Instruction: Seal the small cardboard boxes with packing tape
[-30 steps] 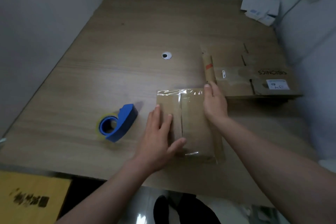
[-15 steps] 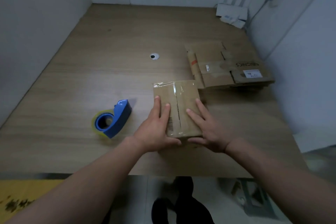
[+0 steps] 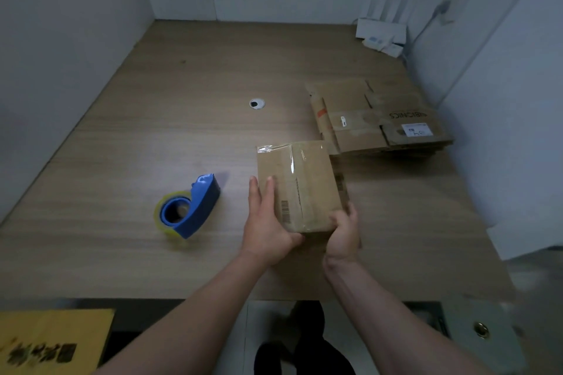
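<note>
- A yellow carton (image 3: 51, 341) with black print shows at the lower left, below the near edge of the surface (image 3: 152, 146).
- A blue tape dispenser (image 3: 190, 210) with a roll of clear tape lies on the surface, left of the hands and apart from them.
- The left hand (image 3: 268, 228) lies on the left part of the small cardboard box (image 3: 301, 186), fingers straight on top and thumb hooked round its near edge.
- The box sits mid-surface near the front, with glossy tape over its far end and seam. I cannot tell whether its near end is lifted.
- The right hand (image 3: 342, 228) grips the box's near right corner, fingers curled.
- Flattened cardboard (image 3: 374, 119) lies just beyond the box, to the right.
</note>
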